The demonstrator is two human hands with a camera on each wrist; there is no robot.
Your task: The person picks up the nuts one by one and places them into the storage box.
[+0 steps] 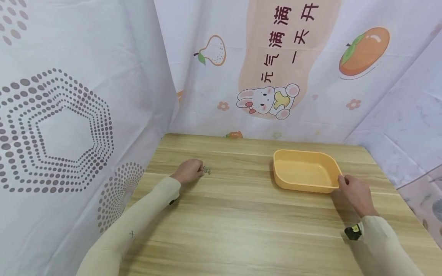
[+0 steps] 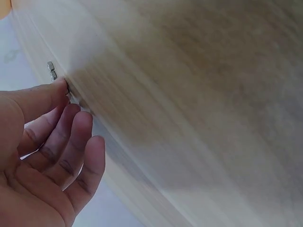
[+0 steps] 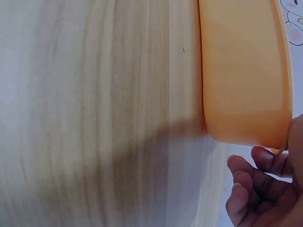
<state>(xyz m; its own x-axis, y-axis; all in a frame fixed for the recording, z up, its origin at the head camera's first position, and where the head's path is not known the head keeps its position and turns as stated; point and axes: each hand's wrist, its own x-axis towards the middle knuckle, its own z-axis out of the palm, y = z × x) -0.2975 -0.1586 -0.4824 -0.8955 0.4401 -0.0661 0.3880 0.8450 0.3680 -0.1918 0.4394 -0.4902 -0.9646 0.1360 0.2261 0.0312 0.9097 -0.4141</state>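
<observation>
Several small silvery metal pieces, which look like nuts, lie in a little cluster on the left part of the table. My left hand is at the cluster's left edge. In the left wrist view, its thumb and forefinger pinch at a small metal nut mostly hidden by the fingertips, with other nuts just beyond. The other fingers curl loosely. To the right stands a yellow-orange plastic tray, upright, with nothing seen inside. My right hand grips its near right corner, thumb at the rim and fingers below.
The wood-grain table runs up to a printed cloth at the back. Another patterned cloth hangs along the left side, and pale cloth borders the right.
</observation>
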